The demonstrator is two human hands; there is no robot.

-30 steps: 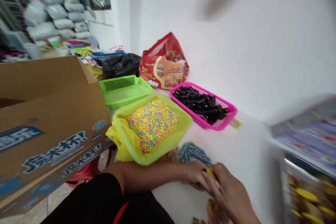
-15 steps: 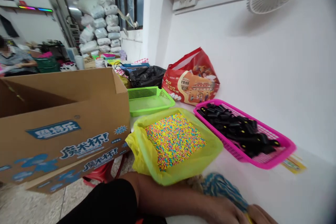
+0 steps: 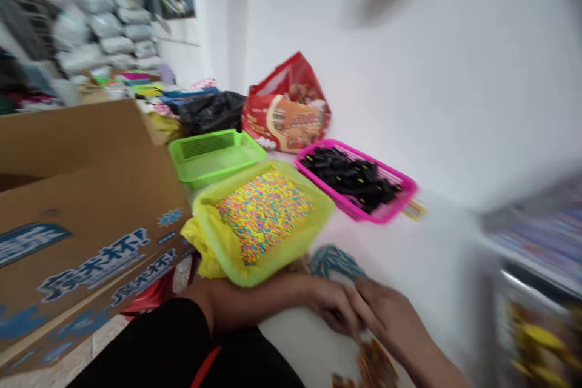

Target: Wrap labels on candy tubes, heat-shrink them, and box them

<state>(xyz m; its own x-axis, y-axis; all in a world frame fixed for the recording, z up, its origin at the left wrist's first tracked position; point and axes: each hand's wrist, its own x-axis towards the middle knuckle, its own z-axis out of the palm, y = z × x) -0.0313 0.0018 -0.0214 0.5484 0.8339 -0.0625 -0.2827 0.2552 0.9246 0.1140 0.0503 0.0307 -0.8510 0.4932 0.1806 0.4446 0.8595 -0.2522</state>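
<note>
My left hand (image 3: 334, 302) and my right hand (image 3: 391, 309) meet over the white tabletop, fingers closed and pressed together. Whatever sits between the fingertips is hidden and blurred. Just below them lies a shiny orange-brown printed piece (image 3: 376, 365), its top close to my fingertips; I cannot tell whether it is gripped. Behind the hands rests a blue-and-white striped bundle (image 3: 335, 262), like yarn or cords. Beyond my left forearm stands a yellow-lined tray (image 3: 318, 218) full of small multicoloured beads (image 3: 266, 212).
A pink basket (image 3: 391, 213) holds black pieces (image 3: 350, 176). Behind are a green basket (image 3: 218, 163), a red bag (image 3: 291, 115) and a black plastic bag (image 3: 213, 112). A cardboard box (image 3: 100, 194) stands left. At right, a blurred container (image 3: 541, 339) holds yellowish items.
The view has swung right and down, bringing both hands fully into sight and the container at the right into frame. Baskets and box appear shifted left.
</note>
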